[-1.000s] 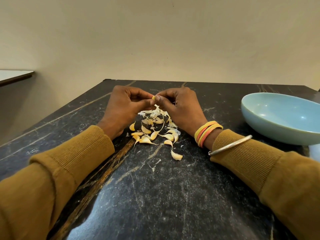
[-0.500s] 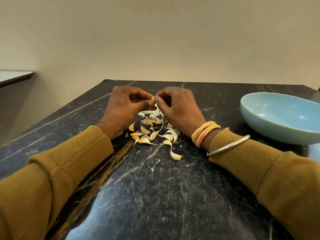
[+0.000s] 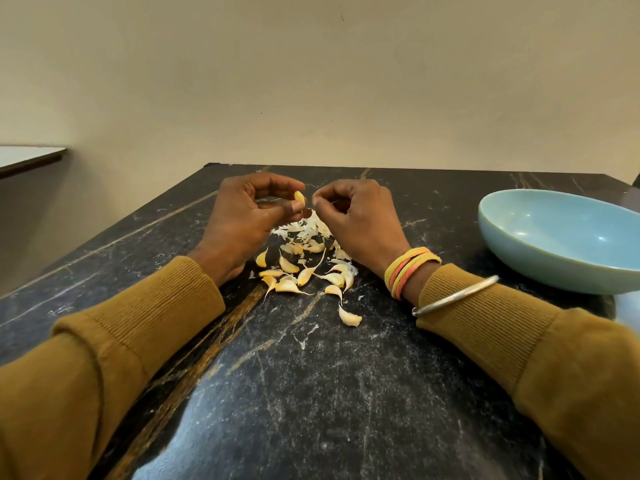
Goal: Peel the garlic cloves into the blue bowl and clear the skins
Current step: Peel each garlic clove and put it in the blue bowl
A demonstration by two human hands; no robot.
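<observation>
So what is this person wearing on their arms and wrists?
Both arms are in mustard-brown knit sleeves with ribbed cuffs, the left sleeve and the right sleeve alike. The hands are bare, with no gloves. The right wrist carries a stack of yellow and orange bangles and, over the cuff, a thin silver bangle. The left wrist shows nothing worn.

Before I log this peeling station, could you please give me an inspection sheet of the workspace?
Surface: dark marble table, dry.
Job's things: bowl at right, looks empty; unpeeled cloves piled between the wrists.
Clutter: skins behind the cloves.
Grippers: left hand pinches a clove; right hand pinched shut, contents unclear.
Cables: nothing seen.
Surroundings: plain wall; another tabletop far left.
</observation>
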